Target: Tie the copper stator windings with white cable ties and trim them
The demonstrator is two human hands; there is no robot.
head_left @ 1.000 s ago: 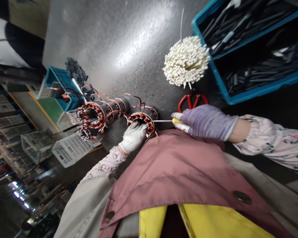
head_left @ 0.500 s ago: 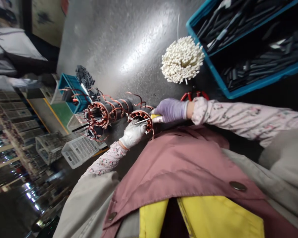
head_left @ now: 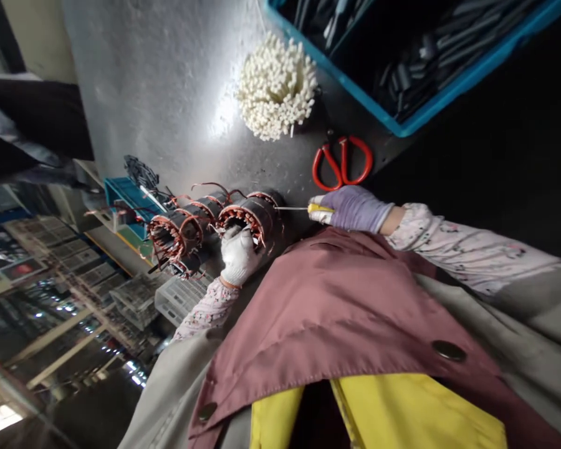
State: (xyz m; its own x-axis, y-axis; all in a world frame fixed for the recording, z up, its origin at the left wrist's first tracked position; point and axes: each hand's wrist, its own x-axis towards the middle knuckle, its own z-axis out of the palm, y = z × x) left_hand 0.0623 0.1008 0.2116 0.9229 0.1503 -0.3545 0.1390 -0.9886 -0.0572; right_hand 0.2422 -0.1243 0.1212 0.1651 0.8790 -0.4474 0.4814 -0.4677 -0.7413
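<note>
My left hand (head_left: 237, 255), in a white knit glove, grips the rim of a dark stator core (head_left: 245, 217) wound with copper wire. My right hand (head_left: 353, 209), in a purple glove, is shut on a yellow-handled pick (head_left: 318, 209), whose thin steel shaft points at the stator's far side. A second copper-wound stator (head_left: 175, 234) lies end-on against the first one, with loose copper leads sticking out. Red-handled scissors (head_left: 341, 163) lie just beyond my right hand. A bundle of white cable ties (head_left: 275, 87) lies farther up the bench.
A blue crate (head_left: 467, 78) of black sleeves stands beyond the scissors on the grey metal bench (head_left: 168, 106). A smaller blue crate (head_left: 126, 202) sits past the stators. White plastic crates (head_left: 182, 298) stand on the floor below the bench edge.
My right hand has drawn back from inside the stator, pulling the pick out to the right. The scissors are now fully uncovered, and the view has tilted.
</note>
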